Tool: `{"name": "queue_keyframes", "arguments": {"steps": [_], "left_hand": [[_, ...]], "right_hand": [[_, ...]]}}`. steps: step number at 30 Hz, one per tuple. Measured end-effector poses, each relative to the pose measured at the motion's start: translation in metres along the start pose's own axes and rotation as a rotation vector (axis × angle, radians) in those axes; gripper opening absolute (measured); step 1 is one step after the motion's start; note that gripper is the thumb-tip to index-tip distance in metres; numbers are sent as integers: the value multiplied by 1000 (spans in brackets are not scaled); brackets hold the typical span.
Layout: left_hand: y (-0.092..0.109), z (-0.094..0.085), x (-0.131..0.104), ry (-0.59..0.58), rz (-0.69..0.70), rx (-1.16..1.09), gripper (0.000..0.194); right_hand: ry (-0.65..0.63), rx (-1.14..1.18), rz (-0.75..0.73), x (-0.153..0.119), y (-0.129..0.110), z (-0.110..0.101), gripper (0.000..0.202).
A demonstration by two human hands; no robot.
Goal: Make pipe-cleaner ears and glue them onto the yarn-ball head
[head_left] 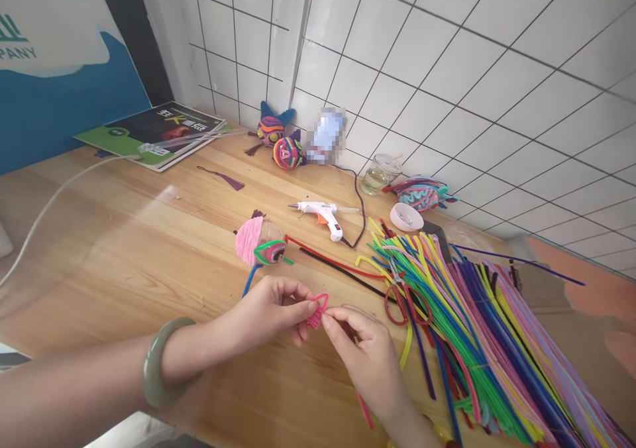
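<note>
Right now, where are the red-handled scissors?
In the head view, the red-handled scissors lie right of centre, at the left edge of the colourful pipe-cleaner pile, a little beyond the right hand.

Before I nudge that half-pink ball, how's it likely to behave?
The ball may roll, being round, though the eye at its side could hinder that. It's probably light, since its bare part looks clear and hollow. Its fuzzy-looking pink wrap should give some grip.
</note>
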State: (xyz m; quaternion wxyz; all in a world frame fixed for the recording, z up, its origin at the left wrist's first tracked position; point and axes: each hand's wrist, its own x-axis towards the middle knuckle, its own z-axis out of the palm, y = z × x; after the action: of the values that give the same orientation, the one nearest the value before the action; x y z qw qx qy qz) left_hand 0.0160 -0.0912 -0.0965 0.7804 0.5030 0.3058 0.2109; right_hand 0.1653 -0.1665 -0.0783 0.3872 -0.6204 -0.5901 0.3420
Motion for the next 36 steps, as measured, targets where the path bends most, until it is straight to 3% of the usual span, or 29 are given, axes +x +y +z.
{"name": "queue_keyframes", "arguments": {"steps": [22,36], "left_hand": [[3,-3,-1,-26,-79,-12,31],[5,-4,-2,-99,-91,-54,29]], "right_hand": [[3,-36,22,1,2,-2,20],[-104,-81,-52,3,4,-9,19]]}}
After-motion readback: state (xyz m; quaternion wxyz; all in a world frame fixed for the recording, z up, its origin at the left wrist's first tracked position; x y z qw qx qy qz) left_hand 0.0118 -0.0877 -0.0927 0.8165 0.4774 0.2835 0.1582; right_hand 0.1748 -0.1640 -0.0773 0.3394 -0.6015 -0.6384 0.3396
